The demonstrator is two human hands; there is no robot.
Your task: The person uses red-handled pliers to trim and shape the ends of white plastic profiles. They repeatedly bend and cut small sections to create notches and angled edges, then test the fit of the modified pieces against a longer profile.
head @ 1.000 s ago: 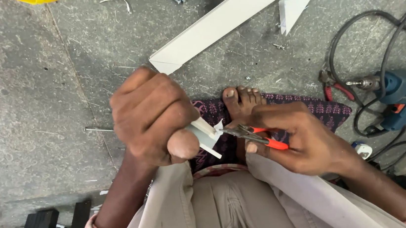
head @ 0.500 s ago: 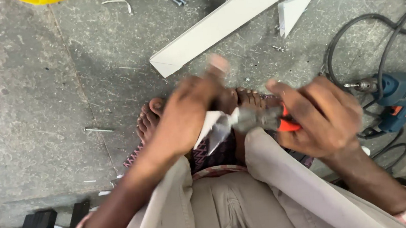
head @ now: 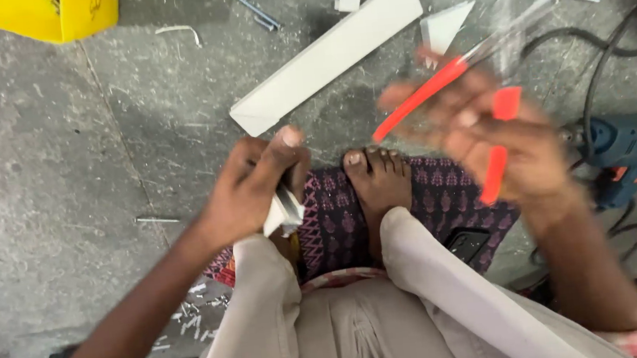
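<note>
The left hand has its fingers clamped round a small white offcut, held just above the knee, thumb pressed on top. It looks light, stiff and sharp-edged, best gripped by its flat faces. The right hand, blurred, seems closed on red-handled pliers, raised well apart over the floor.

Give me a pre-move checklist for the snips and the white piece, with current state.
1. Left hand grips small white piece: ok.
2. Right hand holds red-handled snips: ok, though blurred.
3. Snip blades in view and clear of the piece: ok, raised well apart.
4. Blades open or closed: cannot tell, motion blur.
5. Bare foot clear of the piece: not ok, close beside it.
6. Blue power tool and cord away from hands: ok.
</note>
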